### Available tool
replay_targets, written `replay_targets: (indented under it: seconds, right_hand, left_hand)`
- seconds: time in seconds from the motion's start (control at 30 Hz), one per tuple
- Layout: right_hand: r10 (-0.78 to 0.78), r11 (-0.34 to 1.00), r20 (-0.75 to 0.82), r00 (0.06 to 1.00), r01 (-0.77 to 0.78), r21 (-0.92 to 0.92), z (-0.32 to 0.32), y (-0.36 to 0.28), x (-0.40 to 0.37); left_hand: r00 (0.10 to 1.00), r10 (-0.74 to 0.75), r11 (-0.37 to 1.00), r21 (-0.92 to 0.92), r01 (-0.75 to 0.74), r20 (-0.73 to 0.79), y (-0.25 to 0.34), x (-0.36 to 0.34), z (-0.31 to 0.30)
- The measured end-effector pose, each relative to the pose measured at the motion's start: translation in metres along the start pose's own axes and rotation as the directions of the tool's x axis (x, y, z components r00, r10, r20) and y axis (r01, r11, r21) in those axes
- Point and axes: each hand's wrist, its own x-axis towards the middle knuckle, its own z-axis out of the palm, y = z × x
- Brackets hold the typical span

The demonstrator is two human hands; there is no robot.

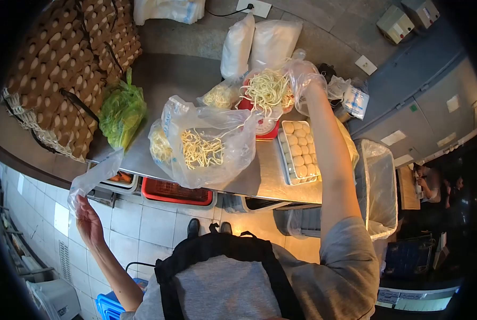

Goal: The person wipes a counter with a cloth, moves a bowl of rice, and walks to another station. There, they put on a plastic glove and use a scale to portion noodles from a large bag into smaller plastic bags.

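Note:
My left hand [90, 220] is off the table's left front, its fingers closed on the end of a clear plastic bag [95, 176] that hangs up toward the table edge. My right hand [305, 82], covered in clear plastic, reaches to a pile of pale noodles [267, 89] on a red dial scale [266, 129]. Its fingers are hidden by the plastic and the noodles. Nearer to me on the table lies an opened clear bag [233, 141] with more noodles [202, 149] inside. A few strands trail between that bag and the scale.
A tray of round pale balls [298, 152] stands under my right forearm. Bagged greens [122, 114] and stacked egg trays [62, 69] occupy the left. Full white bags [275, 42] lean at the back wall. Below the table edge are a red basket [177, 191] and a lined bin [379, 186].

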Motion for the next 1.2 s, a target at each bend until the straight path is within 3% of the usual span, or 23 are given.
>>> replay_targets:
  seconds: [0.07,0.1,0.13,0.2,0.27,0.3,0.33,0.37,0.4,0.47,0.57,0.67,0.77,0.8,0.87,0.9,0.93,0.97,1.0,1.07,1.1,1.13,1.2]
  right_hand:
    - [0.038,0.998,0.016,0.999,-0.037,-0.054,0.001,-0.003,0.006]
    - [-0.040,0.897,0.027,0.999,0.048,-0.440,-0.002,-0.010,0.006]
    - [-0.108,0.645,0.068,0.992,0.122,-0.754,-0.008,-0.017,0.007]
    - [-0.186,0.347,0.029,0.982,0.093,-0.933,-0.031,-0.055,-0.014]
    - [-0.229,0.476,-0.178,0.957,-0.049,-0.878,-0.065,-0.106,-0.051]
    - [-0.280,0.779,-0.216,0.935,0.089,-0.621,-0.075,-0.112,-0.043]
    - [-0.306,0.936,-0.271,0.913,0.237,-0.259,-0.091,-0.114,-0.021]
    - [-0.303,0.920,-0.331,0.894,0.365,0.142,-0.110,-0.114,0.008]
    - [-0.273,0.734,-0.386,0.881,0.450,0.508,-0.128,-0.113,0.035]
    - [-0.160,0.009,-0.443,0.882,0.450,0.893,-0.152,-0.118,0.064]
    - [-0.522,-0.116,-0.385,0.761,0.383,0.916,-0.176,-0.161,0.021]
    - [-0.487,-0.063,-0.373,0.790,0.394,0.917,-0.161,-0.185,-0.023]
    - [-0.409,-0.102,-0.233,0.883,0.209,0.973,-0.101,-0.203,-0.092]
    - [-0.362,0.114,-0.273,0.891,0.333,0.936,-0.067,-0.210,-0.122]
    - [-0.329,0.268,-0.008,0.944,0.102,0.958,-0.015,-0.189,-0.131]
    - [-0.299,0.350,0.177,0.938,-0.065,0.935,0.011,-0.173,-0.132]
    - [-0.316,0.549,0.403,0.859,-0.181,0.816,0.030,-0.154,-0.130]
    - [-0.429,0.848,0.584,0.689,0.084,0.523,0.044,-0.136,-0.122]
    - [-0.391,0.886,0.773,0.500,0.430,0.170,0.052,-0.122,-0.117]
    - [-0.393,0.769,0.673,0.627,0.625,-0.134,0.057,-0.108,-0.111]
    - [-0.411,0.676,0.610,0.677,0.675,-0.293,0.057,-0.103,-0.110]
    - [-0.441,0.567,0.543,0.715,0.691,-0.449,0.057,-0.097,-0.109]
    - [-0.531,0.315,0.400,0.747,0.612,-0.725,0.057,-0.088,-0.104]
  left_hand:
    - [0.999,-0.024,0.992,-0.125,0.020,-0.027,-0.011,-0.006,0.005]
    - [1.000,-0.020,0.993,-0.118,0.017,-0.021,-0.013,-0.007,0.006]
    - [1.000,-0.016,0.994,-0.113,0.014,-0.016,-0.014,-0.008,0.006]
    - [1.000,-0.007,0.995,-0.104,0.007,-0.003,-0.013,-0.011,0.007]
    - [1.000,0.002,0.995,-0.097,0.000,0.013,-0.006,-0.014,0.008]
    - [1.000,0.007,0.993,-0.114,-0.004,0.021,-0.003,-0.015,0.008]
    - [1.000,0.011,0.991,-0.130,-0.007,0.027,0.000,-0.017,0.008]
    - [0.999,0.013,0.989,-0.145,-0.008,0.031,0.003,-0.019,0.007]
    - [0.999,-0.011,0.987,-0.157,0.018,0.045,0.005,-0.020,0.008]
    - [0.999,0.000,0.989,-0.146,0.008,0.054,0.007,-0.022,0.007]
    - [0.998,0.024,0.990,-0.142,-0.014,0.064,0.011,-0.026,0.005]
    - [0.997,0.044,0.989,-0.142,-0.035,0.063,0.017,-0.029,0.003]
    - [0.996,0.057,0.991,-0.129,-0.047,0.072,0.018,-0.029,0.004]
    - [0.995,0.059,0.992,-0.120,-0.050,0.076,0.019,-0.029,0.005]
    - [0.979,0.184,0.971,0.136,-0.195,0.090,0.026,-0.024,-0.009]
    - [0.964,0.244,0.929,0.259,-0.265,0.109,0.029,-0.023,-0.015]
    - [0.956,0.199,0.851,0.446,-0.277,0.214,0.018,-0.024,-0.002]
    - [0.943,0.131,0.733,0.611,-0.299,0.305,-0.009,-0.023,0.025]
    - [0.925,0.045,0.580,0.744,-0.331,0.376,-0.038,-0.022,0.051]
    - [0.907,0.164,0.434,0.798,-0.419,0.387,-0.106,-0.019,0.096]
    - [0.908,-0.038,0.464,0.812,-0.353,0.417,-0.129,-0.018,0.118]
    - [0.904,-0.083,0.366,0.856,-0.364,0.420,-0.148,-0.009,0.122]
    - [0.870,-0.253,0.415,0.860,-0.297,0.423,-0.208,-0.001,0.142]
